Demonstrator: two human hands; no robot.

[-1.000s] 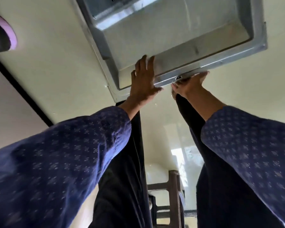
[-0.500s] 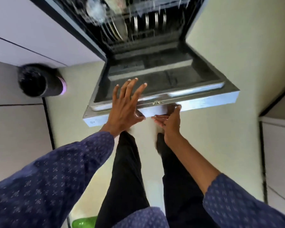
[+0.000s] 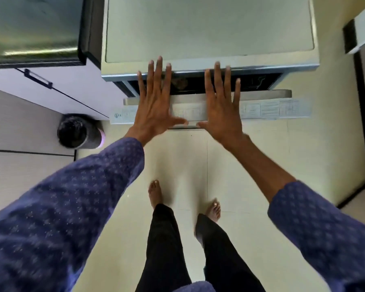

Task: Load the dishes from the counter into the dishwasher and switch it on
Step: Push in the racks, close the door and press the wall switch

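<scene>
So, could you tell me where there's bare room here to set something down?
The dishwasher's flat top shows bare from its back to the fingertips. The floor is bare between the door and the feet. It is crowded at the door edge, where the left hand and right hand press.

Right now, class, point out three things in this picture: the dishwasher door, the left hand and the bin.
dishwasher door (image 3: 268,109): head view, on the labelled top edge, right of the hands.
left hand (image 3: 154,106): head view, on the back of the hand.
bin (image 3: 77,131): head view, on its dark top.
</scene>
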